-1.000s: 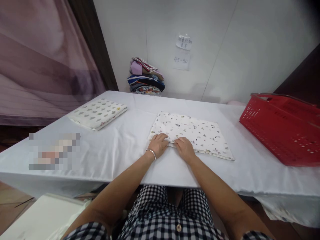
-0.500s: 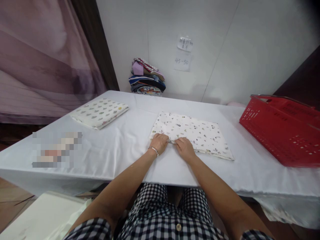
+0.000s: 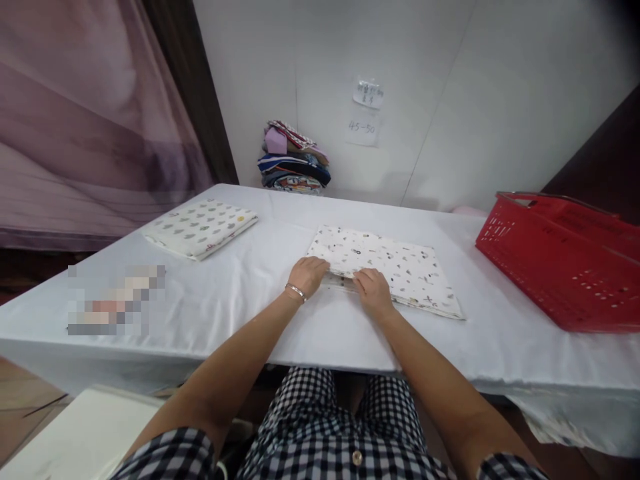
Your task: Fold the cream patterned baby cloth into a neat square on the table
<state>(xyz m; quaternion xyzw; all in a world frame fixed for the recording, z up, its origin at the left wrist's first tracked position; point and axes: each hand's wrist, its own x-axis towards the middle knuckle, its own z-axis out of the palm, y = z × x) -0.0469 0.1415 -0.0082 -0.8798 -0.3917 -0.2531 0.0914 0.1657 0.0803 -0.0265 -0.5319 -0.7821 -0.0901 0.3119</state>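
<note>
A folded white cloth (image 3: 385,260) with small scattered prints lies flat on the white-covered table in front of me. My left hand (image 3: 307,275) grips its near left corner, fingers bent over the edge. Further right along the same near edge, my right hand (image 3: 373,288) has its fingers closed on the cloth. Between the two hands the near edge is slightly raised, and the layers underneath show. My thumbs are mostly hidden.
A second folded cloth (image 3: 203,229) with grey heart-like prints lies at the left. A red plastic basket (image 3: 560,260) stands on the table (image 3: 200,313) at the right. Stacked fabrics (image 3: 295,160) sit against the wall behind. A blurred-out item (image 3: 117,303) lies at the left front.
My left hand has shifted left to the cloth's corner, widening the gap between my hands. The near edge between them is now lifted a little.
</note>
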